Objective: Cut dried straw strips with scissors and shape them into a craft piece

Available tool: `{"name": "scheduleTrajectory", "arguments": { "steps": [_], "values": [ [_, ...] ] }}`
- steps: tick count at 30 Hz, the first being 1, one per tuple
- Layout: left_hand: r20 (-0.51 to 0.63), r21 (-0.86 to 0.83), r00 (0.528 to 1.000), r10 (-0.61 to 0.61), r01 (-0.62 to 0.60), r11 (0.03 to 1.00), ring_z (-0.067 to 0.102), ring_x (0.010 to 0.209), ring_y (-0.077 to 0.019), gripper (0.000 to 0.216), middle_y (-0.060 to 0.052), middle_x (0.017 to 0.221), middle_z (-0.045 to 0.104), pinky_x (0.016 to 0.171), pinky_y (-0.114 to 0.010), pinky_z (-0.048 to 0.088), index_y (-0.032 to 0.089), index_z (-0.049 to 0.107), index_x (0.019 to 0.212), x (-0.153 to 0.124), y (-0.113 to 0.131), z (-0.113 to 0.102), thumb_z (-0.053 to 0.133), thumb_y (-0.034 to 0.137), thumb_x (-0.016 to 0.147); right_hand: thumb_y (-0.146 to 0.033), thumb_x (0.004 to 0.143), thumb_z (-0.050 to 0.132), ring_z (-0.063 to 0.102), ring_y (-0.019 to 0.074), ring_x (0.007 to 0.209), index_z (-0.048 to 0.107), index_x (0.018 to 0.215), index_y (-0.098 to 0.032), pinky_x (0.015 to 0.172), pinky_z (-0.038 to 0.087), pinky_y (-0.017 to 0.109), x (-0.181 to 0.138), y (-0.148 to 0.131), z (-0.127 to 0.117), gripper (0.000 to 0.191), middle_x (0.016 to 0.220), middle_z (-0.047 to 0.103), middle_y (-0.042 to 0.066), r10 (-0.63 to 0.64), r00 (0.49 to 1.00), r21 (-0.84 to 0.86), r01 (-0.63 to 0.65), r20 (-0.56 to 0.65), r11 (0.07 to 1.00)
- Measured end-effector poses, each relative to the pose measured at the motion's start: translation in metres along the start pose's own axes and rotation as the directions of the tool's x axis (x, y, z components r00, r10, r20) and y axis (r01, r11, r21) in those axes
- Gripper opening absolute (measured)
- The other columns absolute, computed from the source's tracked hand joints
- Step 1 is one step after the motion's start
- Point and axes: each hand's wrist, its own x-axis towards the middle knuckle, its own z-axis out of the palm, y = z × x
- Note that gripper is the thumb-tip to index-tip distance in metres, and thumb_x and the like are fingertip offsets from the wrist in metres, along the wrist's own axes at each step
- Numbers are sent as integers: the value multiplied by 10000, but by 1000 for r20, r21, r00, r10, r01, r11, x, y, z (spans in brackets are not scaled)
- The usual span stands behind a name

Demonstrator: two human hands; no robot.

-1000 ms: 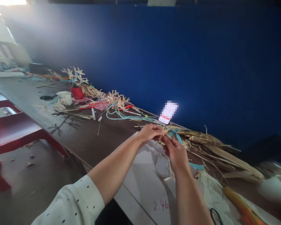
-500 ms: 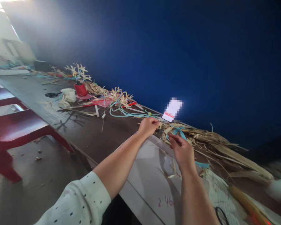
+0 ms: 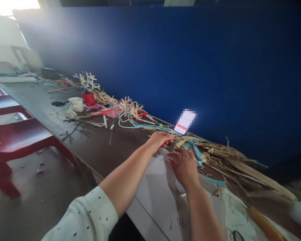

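Above the dark tabletop, my left hand [image 3: 162,139] is closed in a pinch near the lower edge of a lit, blurred-out phone-like screen [image 3: 182,129]. What its fingertips hold is too small to make out. My right hand [image 3: 185,167] is to the right and nearer me, over a pale sheet [image 3: 155,180] marked with pink handwriting. Its fingers are bent and apart, with nothing visible between them. Just beyond both hands lie pale dried scraps and a turquoise strip [image 3: 197,152].
Dried husks [image 3: 240,164] spread to the right. Leftward are pale star-shaped flowers [image 3: 127,107], turquoise cords [image 3: 137,125], a red spool [image 3: 89,98], a white cup [image 3: 76,104] and black scissors [image 3: 59,103]. A red plastic chair [image 3: 20,134] stands at left; a blue partition [image 3: 165,60] rises behind.
My right hand has moved left and closer to my left hand, its fingers now reaching over the pale sheet's edge. My left hand stays pinched. The view has tilted slightly upward.
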Motion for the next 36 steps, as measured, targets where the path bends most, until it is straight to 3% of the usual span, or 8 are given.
{"name": "scheduleTrajectory", "arguments": {
  "steps": [4,7,13,18,22,25,28,36],
  "values": [
    [-21,38,999,42,-41,998,396,503,-44,296,-31,733,613,436,-165,291,118,661,827,3,-2,0,598,376,698,-220,745,607,442,281,1019,709,845,-316,817,361,404,-1,-1,2,172,1107,578,46,18,1000,-15,-18,1,1000],
    [-146,238,979,143,-105,965,442,523,-76,284,-28,692,616,477,-194,323,136,670,795,6,-3,-3,550,384,728,-218,733,614,430,288,1041,707,809,-307,800,370,398,0,-2,4,149,1123,576,36,24,1000,-2,-24,-1,1000],
    [-350,771,859,372,39,635,564,767,-198,261,-93,803,644,685,-287,402,184,667,765,4,-3,-19,469,351,792,-254,740,593,477,265,1041,712,749,-287,876,330,420,4,3,6,124,1091,607,44,38,999,101,-35,-32,994],
    [-384,858,848,364,182,481,537,943,-249,214,-145,1017,584,782,-328,417,162,655,884,0,-2,-23,483,195,762,-409,730,592,594,238,859,710,813,-220,805,400,366,6,9,-4,237,866,680,55,351,932,472,-268,-96,840],
    [-350,842,722,597,-36,538,492,1041,-237,342,-132,1139,525,862,-322,399,176,587,1104,-3,0,-11,475,194,781,-463,667,650,618,247,799,718,835,-182,707,439,322,5,5,-15,334,795,696,60,639,769,736,-445,21,511],
    [-155,640,803,575,-362,678,560,842,-159,269,-80,962,614,785,-261,426,169,647,975,-5,0,6,461,286,819,-467,642,672,620,246,792,714,867,-164,659,450,315,6,3,-18,380,806,695,68,713,698,826,-439,66,353],
    [53,349,880,472,-459,817,566,753,-134,323,-56,844,652,699,-226,426,142,660,942,-9,-2,20,505,384,797,-470,620,686,621,238,763,712,886,-160,625,452,312,6,3,-17,410,781,689,65,730,681,864,-399,56,307],
    [144,82,932,334,-348,934,426,535,-56,367,-10,659,582,514,-186,320,109,660,837,-17,-4,32,625,442,688,-480,661,649,614,239,804,714,889,-164,637,447,301,7,-8,-27,395,834,691,64,668,742,857,-382,60,347]
  ]
}}
